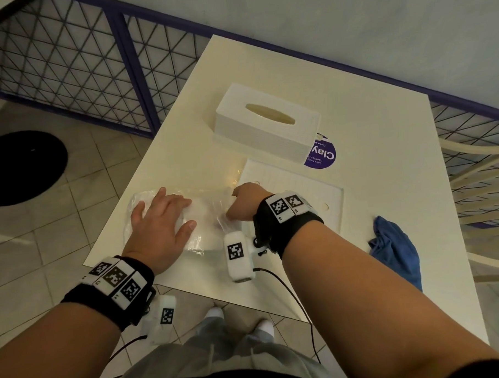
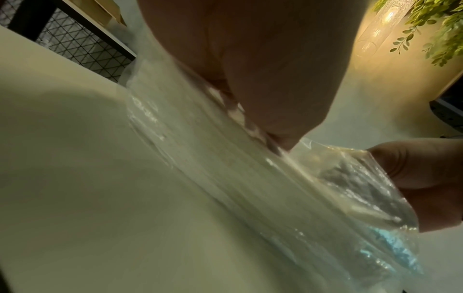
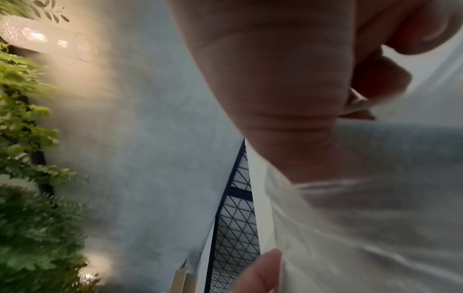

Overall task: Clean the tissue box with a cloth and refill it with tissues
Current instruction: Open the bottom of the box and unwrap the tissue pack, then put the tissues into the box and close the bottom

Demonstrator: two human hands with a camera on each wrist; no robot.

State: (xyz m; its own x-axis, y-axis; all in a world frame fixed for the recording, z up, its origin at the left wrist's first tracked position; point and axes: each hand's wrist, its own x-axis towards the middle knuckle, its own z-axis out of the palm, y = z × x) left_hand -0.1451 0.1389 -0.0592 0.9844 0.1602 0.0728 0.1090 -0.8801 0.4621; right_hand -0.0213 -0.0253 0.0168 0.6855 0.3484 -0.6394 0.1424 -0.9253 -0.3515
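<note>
Left hand: the left hand [image 1: 161, 221] lay flat on the clear plastic tissue pack [image 1: 203, 216], fingers [image 1: 168, 198] spread and straight, thumb out to the side, pressing the pack down on the counter [image 1: 369, 143].
Right hand: the right hand [image 1: 244, 200] was curled at the pack's end nearer the tissue box; in the left wrist view its fingers [image 2: 423, 178] pinched the crinkled wrapper [image 2: 350, 198] and lifted it a little off the counter.
Right wrist view: blurred; bent fingers [image 3: 375, 79] and thin white film [image 3: 375, 228] close below them, and that was all it gave.
Tissue pack: on the counter's near-left part, well short of the tissue box, under both hands.
Tissue box: the white tissue box [image 1: 265, 121] stood upright in the middle of the counter, oval slot facing up, nothing poking out of it.
Base panel: a flat white panel [image 1: 308, 192] lay just in front of the tissue box, right beside the right hand.
Cloth: the blue cloth [image 1: 396, 248] sat crumpled near the counter's right edge, well apart from the tissue box, untouched by either hand.
Sticker: a round purple sticker [image 1: 324, 157] peeked out from under the tissue box's near-right corner.
</note>
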